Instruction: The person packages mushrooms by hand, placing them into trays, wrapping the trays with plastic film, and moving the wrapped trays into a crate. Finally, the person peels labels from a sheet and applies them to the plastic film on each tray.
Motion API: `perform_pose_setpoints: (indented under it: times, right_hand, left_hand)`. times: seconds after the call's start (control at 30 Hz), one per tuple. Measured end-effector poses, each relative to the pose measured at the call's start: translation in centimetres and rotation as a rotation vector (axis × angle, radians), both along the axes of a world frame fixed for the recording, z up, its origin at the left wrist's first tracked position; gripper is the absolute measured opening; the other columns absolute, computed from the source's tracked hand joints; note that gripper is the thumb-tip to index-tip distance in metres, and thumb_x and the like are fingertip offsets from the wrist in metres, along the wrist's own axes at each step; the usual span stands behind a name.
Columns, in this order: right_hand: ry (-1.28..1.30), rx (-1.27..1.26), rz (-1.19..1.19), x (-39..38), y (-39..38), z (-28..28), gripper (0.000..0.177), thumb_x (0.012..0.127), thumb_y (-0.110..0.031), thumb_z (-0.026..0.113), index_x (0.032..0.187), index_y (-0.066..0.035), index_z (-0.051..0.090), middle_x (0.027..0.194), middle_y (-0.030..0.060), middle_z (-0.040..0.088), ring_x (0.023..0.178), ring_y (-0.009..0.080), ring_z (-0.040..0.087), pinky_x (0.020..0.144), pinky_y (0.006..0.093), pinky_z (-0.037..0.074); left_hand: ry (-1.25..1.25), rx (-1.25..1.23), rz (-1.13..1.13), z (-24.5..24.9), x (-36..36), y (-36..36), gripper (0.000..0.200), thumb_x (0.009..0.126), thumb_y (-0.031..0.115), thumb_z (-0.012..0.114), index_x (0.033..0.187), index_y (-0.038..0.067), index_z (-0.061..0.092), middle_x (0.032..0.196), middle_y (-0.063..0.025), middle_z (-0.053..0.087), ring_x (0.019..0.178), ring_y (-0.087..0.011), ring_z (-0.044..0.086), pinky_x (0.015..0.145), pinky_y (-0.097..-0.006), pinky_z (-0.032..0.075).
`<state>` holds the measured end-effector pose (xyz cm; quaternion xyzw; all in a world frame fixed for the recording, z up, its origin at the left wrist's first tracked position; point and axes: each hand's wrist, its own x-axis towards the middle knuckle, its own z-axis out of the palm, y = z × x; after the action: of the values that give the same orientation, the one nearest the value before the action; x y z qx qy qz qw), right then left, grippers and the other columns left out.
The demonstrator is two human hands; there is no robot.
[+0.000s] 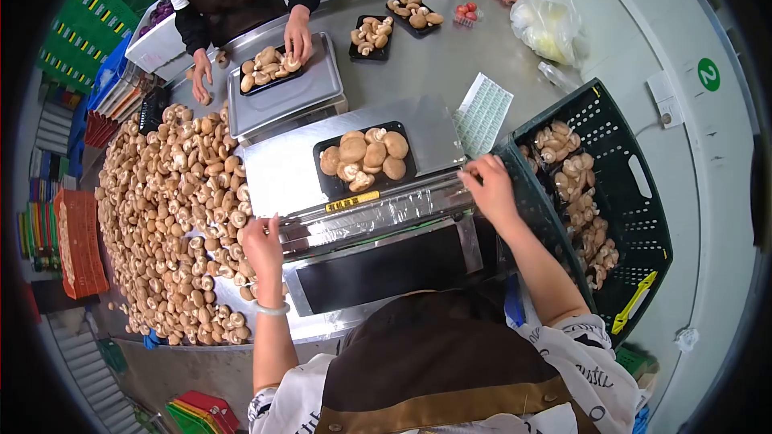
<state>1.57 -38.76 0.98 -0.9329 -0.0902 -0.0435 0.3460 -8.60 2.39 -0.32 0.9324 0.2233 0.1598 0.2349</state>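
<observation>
A black tray (pixel 320 185) of mushrooms (pixel 363 157) rests on the metal wrapping machine (pixel 277 173) in front of me. Clear film (pixel 362 221) stretches across the machine's near part, below a yellow label strip (pixel 352 202). At the film's left end, my left hand (pixel 262 247) is closed with its fingers pinched together; what it holds is too small to make out clearly, though the film edge lies beside it. My right hand (pixel 489 185) is at the film's right end, thumb and fingers bent around the film's edge.
A large mushroom pile (pixel 173 209) lies to the left. Across the table, a co-worker's hands (pixel 297 36) touch a tray on a scale (pixel 281 108). A green crate (pixel 651 217) with packed mushrooms stands right, beside a label sheet (pixel 482 112). Two filled trays stand farther back.
</observation>
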Motion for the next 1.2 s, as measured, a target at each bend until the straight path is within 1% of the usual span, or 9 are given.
perform_pose_setpoints:
  times: [0.17,0.3,0.4,0.53,0.7,0.8,0.9,1.03,1.2]
  right_hand:
    - [-0.054,-0.164,-0.062,-1.2,3.8,-2.3,0.029,0.081,-0.032,0.070,0.087,-0.004,0.065,0.089,0.0104,0.059,0.092,0.0302,0.054,0.085,0.0411,0.043]
    - [-0.074,0.152,-0.057,2.8,6.6,-3.7,0.035,0.086,-0.030,0.064,0.104,0.000,0.060,0.101,0.0162,0.061,0.099,0.0345,0.054,0.088,0.0424,0.043]
    - [0.090,0.064,0.108,3.6,9.7,-1.8,0.047,0.090,-0.032,0.061,0.120,0.004,0.053,0.114,0.0221,0.058,0.110,0.0371,0.052,0.097,0.0420,0.041]
    - [0.086,0.061,0.102,2.8,11.9,-1.8,0.053,0.089,-0.033,0.061,0.121,0.007,0.050,0.117,0.0235,0.057,0.112,0.0377,0.051,0.097,0.0430,0.041]
    - [0.110,0.106,0.167,2.0,10.6,-1.5,0.054,0.088,-0.032,0.063,0.122,0.007,0.048,0.115,0.0238,0.057,0.111,0.0384,0.051,0.096,0.0440,0.041]
    - [0.059,0.108,0.158,0.9,6.6,-0.8,0.046,0.088,-0.031,0.062,0.119,0.002,0.053,0.113,0.0205,0.058,0.110,0.0372,0.051,0.095,0.0425,0.041]
    - [0.034,-0.058,0.076,-1.3,3.2,0.1,0.030,0.085,-0.028,0.065,0.098,-0.002,0.063,0.098,0.0122,0.059,0.096,0.0309,0.053,0.085,0.0412,0.041]
    - [0.024,-0.313,-0.020,-3.0,3.9,-2.4,0.029,0.079,-0.033,0.072,0.074,-0.005,0.068,0.085,0.0088,0.060,0.091,0.0273,0.053,0.084,0.0403,0.038]
    - [0.313,0.051,0.142,-2.0,5.2,-4.6,0.024,0.089,-0.024,0.061,0.079,-0.002,0.061,0.079,0.0058,0.058,0.077,0.0196,0.055,0.075,0.0338,0.043]
  left_hand:
    - [-0.015,0.214,-0.073,-0.7,-0.7,-4.7,0.020,0.077,0.019,0.075,0.077,0.002,0.065,0.078,-0.0121,0.060,0.077,-0.0322,0.055,0.070,-0.0420,0.043]
    - [-0.125,-0.258,-0.137,-1.0,3.4,-5.6,0.036,0.088,0.021,0.064,0.114,-0.002,0.057,0.110,-0.0194,0.060,0.102,-0.0340,0.057,0.091,-0.0404,0.042]
    - [-0.026,-0.648,-0.270,-3.7,6.9,-5.6,0.053,0.094,0.027,0.056,0.134,-0.006,0.043,0.133,-0.0249,0.051,0.123,-0.0337,0.050,0.104,-0.0388,0.037]
    - [0.044,-0.453,-0.220,-0.8,6.8,-6.6,0.056,0.093,0.027,0.057,0.135,-0.007,0.042,0.128,-0.0264,0.054,0.119,-0.0360,0.054,0.099,-0.0390,0.042]
    - [0.011,-0.612,-0.249,-0.3,4.3,-4.5,0.057,0.092,0.026,0.060,0.137,-0.003,0.041,0.126,-0.0237,0.057,0.118,-0.0306,0.056,0.097,-0.0371,0.044]
    - [-0.009,-0.483,-0.071,1.5,1.2,-1.9,0.032,0.093,0.015,0.058,0.120,-0.001,0.057,0.104,-0.0150,0.066,0.094,-0.0243,0.063,0.082,-0.0333,0.049]
    - [-0.037,-0.029,-0.011,1.3,-1.5,0.2,0.018,0.085,0.017,0.067,0.081,-0.001,0.068,0.069,-0.0116,0.058,0.069,-0.0300,0.054,0.066,-0.0386,0.044]
    - [0.026,0.209,-0.095,-1.7,-2.1,-3.0,0.024,0.069,0.025,0.079,0.069,0.003,0.068,0.071,-0.0102,0.058,0.075,-0.0298,0.053,0.071,-0.0411,0.042]
    - [0.169,-0.448,-0.086,-4.0,-1.3,-1.6,0.022,0.084,0.021,0.068,0.078,0.001,0.063,0.067,-0.0078,0.056,0.064,-0.0249,0.051,0.065,-0.0355,0.041]
